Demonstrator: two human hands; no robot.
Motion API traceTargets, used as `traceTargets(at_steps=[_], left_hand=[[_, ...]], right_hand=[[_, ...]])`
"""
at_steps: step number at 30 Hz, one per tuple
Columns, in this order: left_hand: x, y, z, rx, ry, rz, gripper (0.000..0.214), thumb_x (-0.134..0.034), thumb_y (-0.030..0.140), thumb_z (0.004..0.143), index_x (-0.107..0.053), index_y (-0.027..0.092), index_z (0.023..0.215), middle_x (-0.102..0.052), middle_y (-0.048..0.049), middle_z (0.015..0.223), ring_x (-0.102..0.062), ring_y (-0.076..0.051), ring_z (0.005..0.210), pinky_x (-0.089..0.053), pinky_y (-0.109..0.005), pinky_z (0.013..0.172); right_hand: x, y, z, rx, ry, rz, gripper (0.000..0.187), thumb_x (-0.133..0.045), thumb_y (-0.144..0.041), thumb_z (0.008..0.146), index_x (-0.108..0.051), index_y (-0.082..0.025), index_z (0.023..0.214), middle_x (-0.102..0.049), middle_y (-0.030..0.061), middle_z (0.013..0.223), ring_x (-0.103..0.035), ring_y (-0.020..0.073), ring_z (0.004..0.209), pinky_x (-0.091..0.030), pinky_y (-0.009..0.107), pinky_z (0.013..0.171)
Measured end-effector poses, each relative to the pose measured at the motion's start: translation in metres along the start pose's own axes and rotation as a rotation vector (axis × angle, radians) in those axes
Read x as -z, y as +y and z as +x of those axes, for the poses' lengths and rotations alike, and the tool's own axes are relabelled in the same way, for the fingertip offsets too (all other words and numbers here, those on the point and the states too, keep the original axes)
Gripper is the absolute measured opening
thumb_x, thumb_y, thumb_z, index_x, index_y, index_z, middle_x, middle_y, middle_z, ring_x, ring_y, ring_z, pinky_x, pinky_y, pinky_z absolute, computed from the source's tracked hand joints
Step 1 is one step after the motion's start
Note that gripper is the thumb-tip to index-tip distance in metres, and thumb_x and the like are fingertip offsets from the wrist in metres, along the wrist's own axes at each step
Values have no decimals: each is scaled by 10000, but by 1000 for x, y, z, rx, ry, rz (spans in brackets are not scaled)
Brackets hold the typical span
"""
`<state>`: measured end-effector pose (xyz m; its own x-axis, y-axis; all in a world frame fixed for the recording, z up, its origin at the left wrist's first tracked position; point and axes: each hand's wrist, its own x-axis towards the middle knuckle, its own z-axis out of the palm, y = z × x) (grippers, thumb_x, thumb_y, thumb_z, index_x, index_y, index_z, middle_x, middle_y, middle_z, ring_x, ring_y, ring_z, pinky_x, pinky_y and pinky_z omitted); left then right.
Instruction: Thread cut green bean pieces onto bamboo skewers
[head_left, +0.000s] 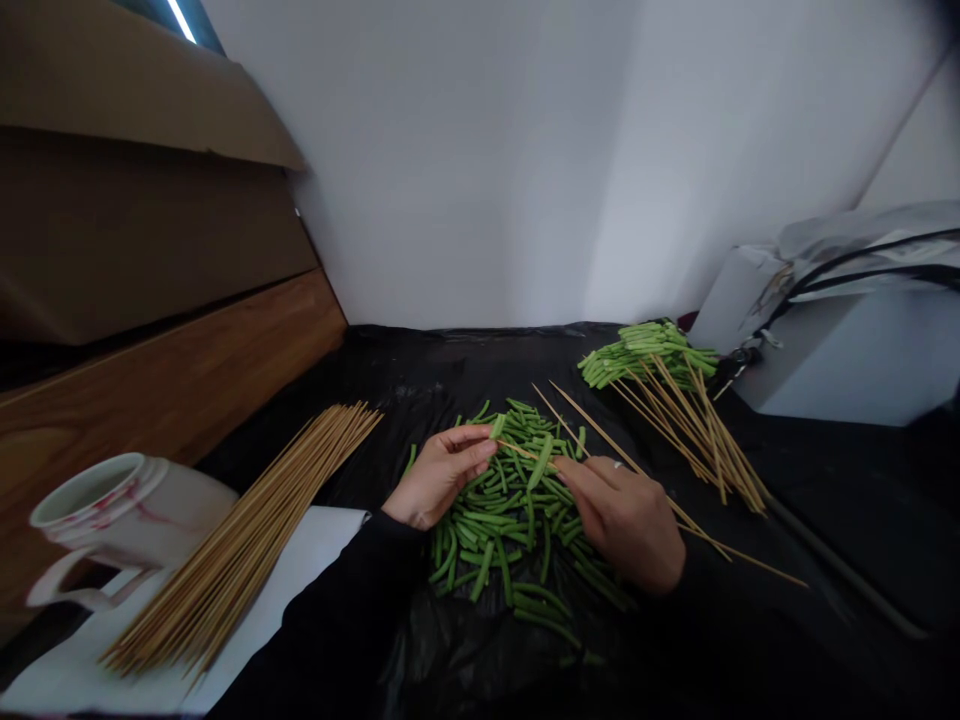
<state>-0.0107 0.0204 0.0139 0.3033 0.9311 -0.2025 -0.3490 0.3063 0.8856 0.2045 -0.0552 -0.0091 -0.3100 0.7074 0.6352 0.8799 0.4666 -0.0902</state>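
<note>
1. Black plastic sheeting (pixel 435 660) covers the work surface, where loose, cut green bean pieces (pixel 481 570) lie heaped beneath a person's two bare hands.
2. On the near left, a thick bundle of tan wooden sticks (pixel 255 530) rests across a white sheet (pixel 319 545), beside a white, red-marked ceramic mug (pixel 169 510) tipped toward the left.
3. Above the heap, the left hand (pixel 439 470) pinches a short green bean length (pixel 497 427) between thumb and fingers at one end of a thin, pale wooden skewer (pixel 517 450).
4. Fingers pressed together, the ringed right hand (pixel 626 520) grips that skewer's other end; a second green bean segment (pixel 541 462) sits crosswise on it, near the fingertips.
5. Farther right, light wooden skewers (pixel 694 430) fan out from a stack of green bean rows (pixel 645 350), near a pale box (pixel 847 350).
6. Behind everything rises a plain white wall (pixel 480 170).
</note>
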Motion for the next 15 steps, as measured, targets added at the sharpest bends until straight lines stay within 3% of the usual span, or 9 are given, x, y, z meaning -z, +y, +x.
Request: traceTargets(at_steps=[4,10,15], left_hand=[[0,-1,-1,-7,-13,18,287,-835,160,581,-729,137,847,-714,-31,800,-611,-80,693,-461,-204,669],[2,-2,2,-16,-94,30,265,-775,248,691,-738,142,932,-719,-55,922,-618,-87,780,-469,-194,724],[1,-2,1,-23,-58,36,291,-810,197,639,-735,147,916,-713,-38,865,-624,-92,751,-473,-201,699]], right_hand=[[0,1,1,1,15,-6,329,-424,-102,875,-622,-194,1120,-614,25,776,-554,146,728,-376,268,668],[0,1,2,-27,34,-3,319,-452,-87,862,-632,-190,1105,-620,27,801,-565,146,737,-366,263,660],[0,2,1,-19,28,-13,314,-446,-96,868,-633,-193,1102,-612,21,774,-559,147,717,-354,265,646]])
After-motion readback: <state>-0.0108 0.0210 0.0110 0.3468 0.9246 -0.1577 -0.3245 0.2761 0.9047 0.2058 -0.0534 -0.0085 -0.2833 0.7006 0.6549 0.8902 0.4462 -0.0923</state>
